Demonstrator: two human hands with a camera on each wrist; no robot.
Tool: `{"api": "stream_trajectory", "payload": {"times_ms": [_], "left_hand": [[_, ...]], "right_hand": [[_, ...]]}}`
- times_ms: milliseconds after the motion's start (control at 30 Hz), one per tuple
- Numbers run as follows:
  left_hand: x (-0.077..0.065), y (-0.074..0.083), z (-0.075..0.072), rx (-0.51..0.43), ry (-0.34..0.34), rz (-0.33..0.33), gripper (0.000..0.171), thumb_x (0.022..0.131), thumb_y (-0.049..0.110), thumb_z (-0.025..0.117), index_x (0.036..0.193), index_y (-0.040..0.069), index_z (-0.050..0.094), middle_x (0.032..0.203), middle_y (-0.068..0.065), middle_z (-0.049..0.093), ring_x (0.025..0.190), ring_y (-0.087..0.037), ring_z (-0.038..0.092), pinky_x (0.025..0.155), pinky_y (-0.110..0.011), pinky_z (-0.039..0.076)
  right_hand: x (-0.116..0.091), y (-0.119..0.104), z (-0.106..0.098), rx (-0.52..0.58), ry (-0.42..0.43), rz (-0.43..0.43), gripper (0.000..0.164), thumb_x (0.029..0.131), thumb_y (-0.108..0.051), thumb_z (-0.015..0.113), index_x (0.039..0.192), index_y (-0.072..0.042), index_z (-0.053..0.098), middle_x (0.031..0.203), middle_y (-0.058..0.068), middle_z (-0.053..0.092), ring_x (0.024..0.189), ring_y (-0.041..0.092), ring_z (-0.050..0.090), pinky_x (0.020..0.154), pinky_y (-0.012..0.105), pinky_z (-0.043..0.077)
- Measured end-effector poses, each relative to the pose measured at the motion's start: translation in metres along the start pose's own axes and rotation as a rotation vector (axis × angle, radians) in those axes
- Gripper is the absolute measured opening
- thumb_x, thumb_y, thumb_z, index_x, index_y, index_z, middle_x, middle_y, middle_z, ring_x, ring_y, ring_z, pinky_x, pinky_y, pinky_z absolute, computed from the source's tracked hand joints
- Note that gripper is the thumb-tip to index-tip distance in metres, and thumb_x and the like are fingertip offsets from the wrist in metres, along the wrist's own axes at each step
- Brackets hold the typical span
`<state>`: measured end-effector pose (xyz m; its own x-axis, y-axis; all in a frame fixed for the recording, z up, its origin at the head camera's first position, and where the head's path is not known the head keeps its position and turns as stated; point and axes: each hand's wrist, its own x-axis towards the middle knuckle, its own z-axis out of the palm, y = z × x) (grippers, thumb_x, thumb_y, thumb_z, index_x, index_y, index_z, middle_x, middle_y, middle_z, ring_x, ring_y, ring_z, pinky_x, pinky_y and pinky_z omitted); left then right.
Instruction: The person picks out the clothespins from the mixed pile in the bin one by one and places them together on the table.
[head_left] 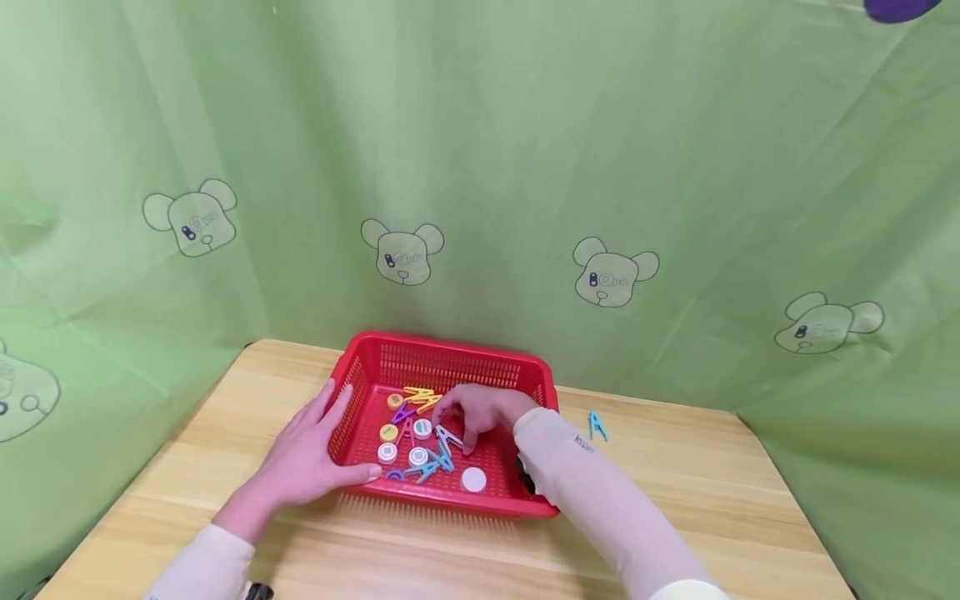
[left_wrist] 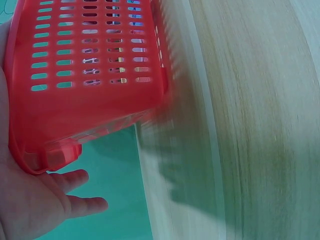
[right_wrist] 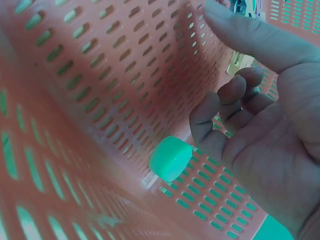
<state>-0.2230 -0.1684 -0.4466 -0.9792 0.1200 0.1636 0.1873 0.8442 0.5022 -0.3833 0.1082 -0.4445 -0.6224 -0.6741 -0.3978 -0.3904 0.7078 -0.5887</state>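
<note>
A red plastic basket point(head_left: 450, 497) stands on the wooden table. My left hand point(head_left: 311, 454) rests spread at its front-left corner, thumb along the front rim; in the left wrist view, two straight fingers point(left_wrist: 90, 206) reach past the rim. Inside the basket, my right hand point(head_left: 480, 410) hovers low with loosely bent fingers, around a pale clothespin point(head_left: 449, 437). The right wrist view shows thumb and fingers apart, nothing between them. Blue clothespins point(head_left: 441, 457), yellow clothespins point(head_left: 423, 398) and a purple clothespin point(head_left: 402, 412) lie left of this hand.
Several round caps lie in the basket, among them a plain white cap point(head_left: 473, 479) and a yellow cap point(head_left: 388, 432). One blue clothespin point(head_left: 597, 425) is on the table right of the basket. A green curtain point(head_left: 480, 167) hangs behind the table.
</note>
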Motion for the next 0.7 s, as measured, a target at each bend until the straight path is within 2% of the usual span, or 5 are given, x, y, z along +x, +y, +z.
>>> {"api": "stream_trajectory", "payload": {"times_ms": [300, 500, 700], "left_hand": [[-0.0016, 0.0024, -0.0001, 0.006, 0.005, 0.006, 0.123, 0.069, 0.071, 0.077, 0.159, 0.007, 0.022, 0.163, -0.021, 0.012, 0.142, -0.048, 0.022, 0.103, -0.07, 0.031], [-0.0012, 0.0035, -0.0007, 0.005, 0.009, 0.005, 0.124, 0.069, 0.074, 0.075, 0.159, 0.007, 0.022, 0.163, -0.022, 0.012, 0.142, -0.049, 0.022, 0.103, -0.071, 0.03], [-0.0013, 0.0033, -0.0023, 0.009, 0.003, 0.004, 0.126, 0.068, 0.077, 0.073, 0.16, 0.007, 0.021, 0.163, -0.021, 0.012, 0.142, -0.048, 0.021, 0.103, -0.07, 0.03]], "right_hand": [[0.0003, -0.0027, -0.0001, 0.003, 0.016, -0.01, 0.052, 0.072, -0.004, 0.089, 0.11, -0.035, 0.074, 0.118, -0.005, 0.057, 0.113, 0.019, 0.049, 0.088, 0.035, 0.053], [-0.0007, -0.0036, -0.0034, 0.067, 0.027, -0.027, 0.052, 0.072, -0.004, 0.089, 0.112, -0.033, 0.074, 0.129, 0.002, 0.055, 0.124, 0.027, 0.046, 0.098, 0.046, 0.047], [-0.0024, -0.0045, -0.0059, 0.065, 0.039, -0.05, 0.054, 0.072, -0.006, 0.089, 0.117, -0.032, 0.074, 0.132, 0.004, 0.054, 0.126, 0.029, 0.045, 0.096, 0.046, 0.049]]}}
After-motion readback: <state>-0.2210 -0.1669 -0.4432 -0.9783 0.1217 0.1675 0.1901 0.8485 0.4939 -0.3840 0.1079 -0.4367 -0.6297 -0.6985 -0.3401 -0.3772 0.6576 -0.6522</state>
